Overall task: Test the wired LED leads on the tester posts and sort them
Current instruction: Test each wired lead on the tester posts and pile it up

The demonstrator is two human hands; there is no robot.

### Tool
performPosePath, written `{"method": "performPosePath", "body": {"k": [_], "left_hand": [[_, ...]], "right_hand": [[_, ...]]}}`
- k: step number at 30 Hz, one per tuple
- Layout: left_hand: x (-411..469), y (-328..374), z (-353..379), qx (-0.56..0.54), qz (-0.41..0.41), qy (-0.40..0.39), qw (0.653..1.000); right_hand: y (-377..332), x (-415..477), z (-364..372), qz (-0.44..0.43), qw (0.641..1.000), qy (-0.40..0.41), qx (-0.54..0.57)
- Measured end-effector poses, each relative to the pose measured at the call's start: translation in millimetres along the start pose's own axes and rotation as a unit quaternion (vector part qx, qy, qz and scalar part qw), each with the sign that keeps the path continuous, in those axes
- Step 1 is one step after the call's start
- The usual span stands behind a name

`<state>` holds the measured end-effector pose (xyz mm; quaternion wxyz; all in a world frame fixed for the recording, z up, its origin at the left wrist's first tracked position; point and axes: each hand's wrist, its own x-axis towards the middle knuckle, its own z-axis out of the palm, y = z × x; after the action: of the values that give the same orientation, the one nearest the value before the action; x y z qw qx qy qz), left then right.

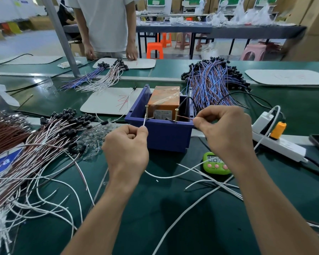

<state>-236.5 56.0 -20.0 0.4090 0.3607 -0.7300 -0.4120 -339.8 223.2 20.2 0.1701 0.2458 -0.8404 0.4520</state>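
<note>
An orange tester box (164, 103) sits in a blue bin (166, 133), with two brass screw posts rising at the bin's near side. My left hand (126, 144) pinches a white lead (144, 122) whose tip touches the left post (146, 112). My right hand (226, 126) pinches a brown lead (185, 118) whose tip touches the right post (176, 115). Where the two leads run below my hands is hidden.
A big heap of brown-and-white LED leads (35, 150) lies left. Blue-and-brown leads (214, 83) are piled behind the bin. A green timer (215, 163), a white power strip (276, 142) and loose white wires (201, 183) lie right. A person (107, 24) stands across the table.
</note>
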Motion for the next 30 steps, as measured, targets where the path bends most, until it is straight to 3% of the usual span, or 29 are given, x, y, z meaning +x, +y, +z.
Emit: {"method": "performPosePath", "body": {"k": [9,15,22,27,30], "left_hand": [[-1,-2,-1,-0.022,0.007,-0.026,0.999],[-4,-2,-1,-0.047,0.001,-0.048,0.998],[-5,-4,-4,-0.052,-0.020,-0.013,0.998],[2,2,-2,-0.013,-0.038,-0.009,0.999],[6,4,2,-0.010,-0.037,-0.027,0.999]], "right_hand": [[4,7,-3,0.016,1.000,-0.022,0.006],[2,17,-12,0.022,0.996,-0.081,0.020],[7,23,-35,0.042,0.985,-0.145,0.088],[1,31,-29,0.043,0.980,-0.188,0.039],[0,34,-17,0.034,0.987,-0.157,-0.007]]}}
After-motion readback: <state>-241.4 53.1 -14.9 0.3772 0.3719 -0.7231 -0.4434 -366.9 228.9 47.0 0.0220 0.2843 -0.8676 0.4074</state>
